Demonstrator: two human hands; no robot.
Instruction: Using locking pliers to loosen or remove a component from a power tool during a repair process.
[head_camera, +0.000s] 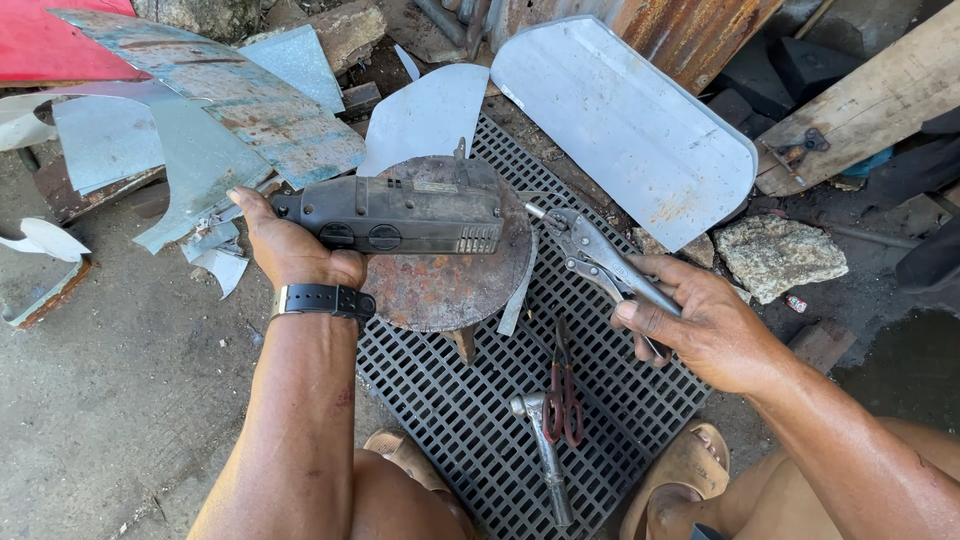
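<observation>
My left hand (288, 248) grips one end of a dark, long plastic housing (400, 217) and holds it level over a rusty round metal disc (450, 285). My right hand (705, 325) holds the handles of silver locking pliers (590, 252). The pliers' jaws point toward the right edge of the disc, close to the housing's end. I cannot tell whether the jaws are clamped on the disc's rim. A black band sits on my left wrist.
A black plastic grate (600, 400) lies under the disc, with red-handled snips (563, 395) and a metal hammer (540, 450) on it. Cut sheet-metal pieces (630, 120) lie behind, a rock (780, 255) and wooden plank (870, 100) at right. My sandalled feet are below.
</observation>
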